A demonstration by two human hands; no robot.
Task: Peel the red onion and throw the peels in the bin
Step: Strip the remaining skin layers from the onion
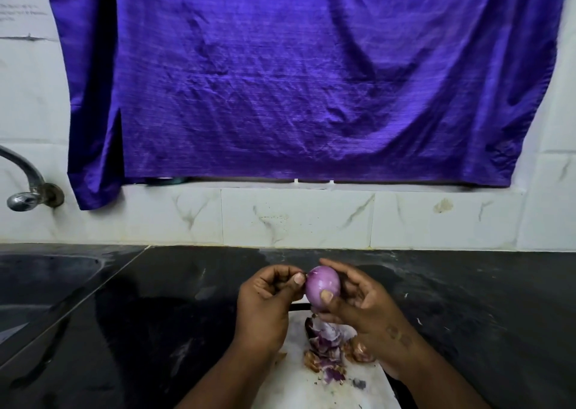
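A mostly peeled red onion (321, 285), shiny and pale purple, is held above the black counter. My right hand (364, 312) cups it from the right, thumb pressed on its lower front. My left hand (265, 302) sits at its left end, thumb and forefinger pinched on a small bit of skin at the tip. Below the hands, a pile of purple and brown peels (327, 352) lies on a white board (293, 387). No bin is in view.
The black stone counter (156, 330) runs across the frame. A sink basin (40, 280) and a metal tap (28, 190) are at the left. A white tiled wall and a hanging purple cloth (296, 81) stand behind.
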